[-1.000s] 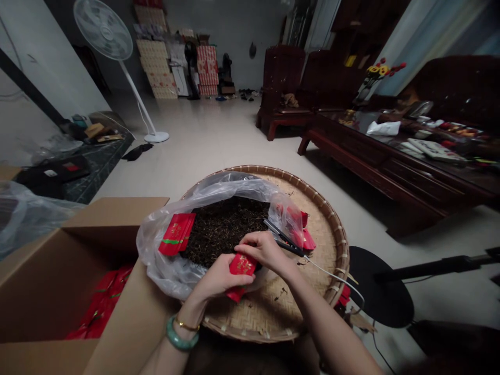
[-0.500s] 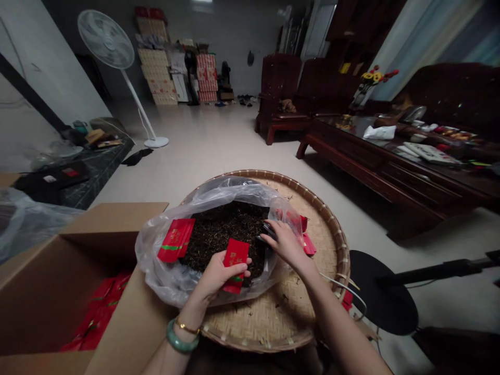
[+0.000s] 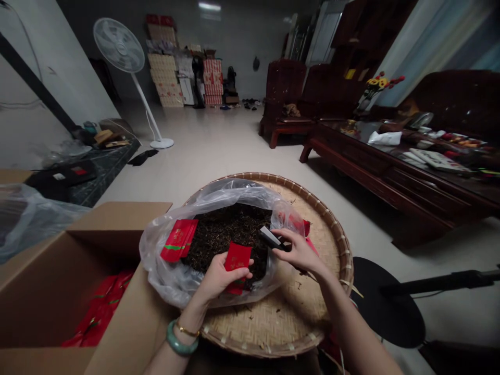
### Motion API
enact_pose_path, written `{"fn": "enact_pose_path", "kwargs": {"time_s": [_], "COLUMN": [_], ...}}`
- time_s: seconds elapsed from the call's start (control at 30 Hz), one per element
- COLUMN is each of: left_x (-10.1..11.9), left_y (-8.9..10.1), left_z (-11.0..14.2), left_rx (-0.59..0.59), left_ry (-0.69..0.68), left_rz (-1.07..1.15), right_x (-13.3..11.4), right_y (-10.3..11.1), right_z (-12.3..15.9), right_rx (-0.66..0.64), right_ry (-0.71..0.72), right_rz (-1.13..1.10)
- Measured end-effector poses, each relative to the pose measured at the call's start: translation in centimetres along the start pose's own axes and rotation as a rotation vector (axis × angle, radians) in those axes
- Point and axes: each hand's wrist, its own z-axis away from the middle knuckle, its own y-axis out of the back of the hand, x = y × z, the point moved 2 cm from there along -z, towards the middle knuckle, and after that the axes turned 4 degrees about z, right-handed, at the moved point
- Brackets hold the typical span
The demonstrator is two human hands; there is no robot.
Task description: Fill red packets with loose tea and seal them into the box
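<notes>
My left hand [image 3: 227, 272] holds a red packet [image 3: 239, 256] with a green band, thumb across its front, above the dark dried tea leaves [image 3: 222, 229]. In my right hand [image 3: 299, 251] is a small black tool with a flat silvery-white face [image 3: 270, 237]; its exact kind does not show. It hovers over the right side of the leaves, apart from the packet. The leaves fill an open clear plastic bag [image 3: 160, 276]. Several more red packets [image 3: 178, 239] overlap on the bag's left side, on the leaves.
Under the bag is a round woven bamboo tray [image 3: 273, 333], with more red packets at its right. An open cardboard box [image 3: 121, 219] holding red packets [image 3: 103, 307] stands left. A black round base [image 3: 386, 302] is at right; a low wooden table [image 3: 371, 166] and a fan [image 3: 119, 47] stand beyond.
My right hand has lifted the black tool from the bag's right side and turned it so its pale face shows. My left hand keeps the packet, now tilted a little. The view has shifted slightly.
</notes>
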Motion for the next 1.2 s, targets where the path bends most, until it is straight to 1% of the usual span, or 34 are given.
{"fn": "enact_pose_path", "kwargs": {"time_s": [0.07,0.17,0.27,0.37,0.47,0.6,0.77,0.83,0.9,1.0,1.03,1.1,1.2], "left_x": [0.0,-0.1,-0.3,-0.4,-0.4,-0.4,-0.3,-0.2,-0.1,0.1,0.1,0.1,0.1], "left_y": [-0.2,-0.5,-0.6,-0.3,-0.1,-0.2,-0.1,-0.1,-0.1,-0.2,-0.2,-0.3,-0.5], "left_z": [-0.1,-0.3,-0.3,-0.2,0.0,0.2,0.0,-0.1,-0.2,-0.2,-0.2,-0.1,-0.1], "left_rx": [-0.027,-0.061,-0.067,-0.027,-0.037,-0.081,-0.086,-0.089,-0.091,-0.089,-0.086,-0.078,-0.067], "left_ry": [-0.012,-0.050,-0.076,-0.066,-0.018,0.018,0.042,0.053,0.064,0.075,0.073,0.063,0.053], "left_rz": [-0.037,-0.085,-0.140,-0.207,-0.236,-0.202,-0.149,-0.150,-0.141,-0.118,-0.112,-0.113,-0.147], "right_x": [-2.1,-5.0,-6.8,-7.5,-7.6,-7.4,-6.6,-6.2,-5.7,-4.9,-4.7,-4.5,-4.5], "right_y": [0.4,0.3,-0.2,-0.5,-0.5,-0.8,-1.1,-1.1,-0.8,0.0,0.1,0.1,-0.5], "right_z": [0.1,0.0,-0.4,-0.9,-1.2,-1.3,-1.8,-2.0,-2.1,-2.1,-2.0,-1.8,-1.4], "right_rx": [-0.121,-0.191,-0.225,-0.249,-0.283,-0.306,-0.230,-0.226,-0.221,-0.162,-0.157,-0.190,-0.245], "right_ry": [0.082,0.177,0.193,0.158,0.103,0.067,-0.004,-0.044,-0.085,-0.139,-0.143,-0.124,-0.084], "right_rz": [-0.046,-0.007,0.007,-0.046,-0.116,-0.123,-0.127,-0.162,-0.214,-0.269,-0.272,-0.260,-0.222]}}
